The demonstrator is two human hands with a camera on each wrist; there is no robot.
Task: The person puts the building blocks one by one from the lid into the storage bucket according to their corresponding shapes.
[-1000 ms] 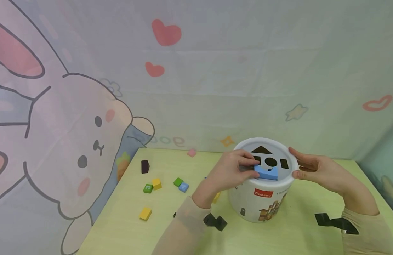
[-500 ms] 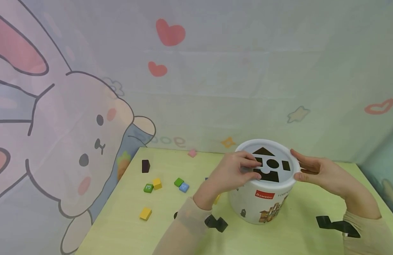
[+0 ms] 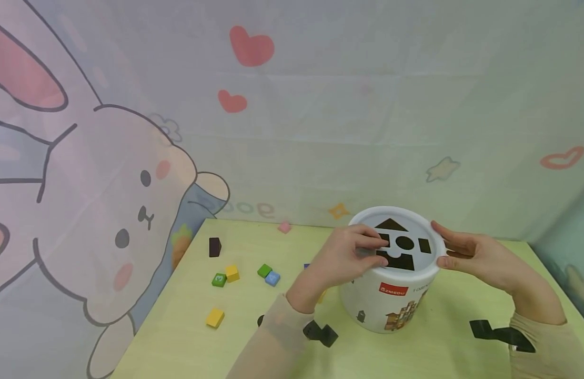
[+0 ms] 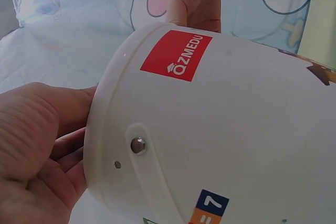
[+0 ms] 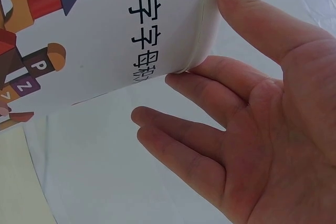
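Note:
A round white bucket [image 3: 384,305] stands on the table. Its white lid [image 3: 429,266] has dark cut-out holes: a triangle, a circle, rectangles and an arch shape. My left hand [image 3: 341,252] reaches over the near-left rim, fingertips and thumb apart at the arch hole with no block between them. My right hand [image 3: 483,258] holds the rim at the right, thumb toward the near side and fingers toward the far side. In the right wrist view its thumb and front fingers touch the bucket's edge, while the other fingers stay spread off it.
Left on the yellow-green table [image 3: 164,337] lie a dark block [image 3: 214,247], yellow blocks [image 3: 215,318], green blocks [image 3: 219,279] and a light-blue block [image 3: 272,278]. A few more pieces are partly hidden behind the left arm. A cloth printed with a rabbit [image 3: 112,210] hangs behind.
A blue block that was at the arch hole under my left fingers has dropped out of sight through the lid. Both hands have stayed nearly in place.

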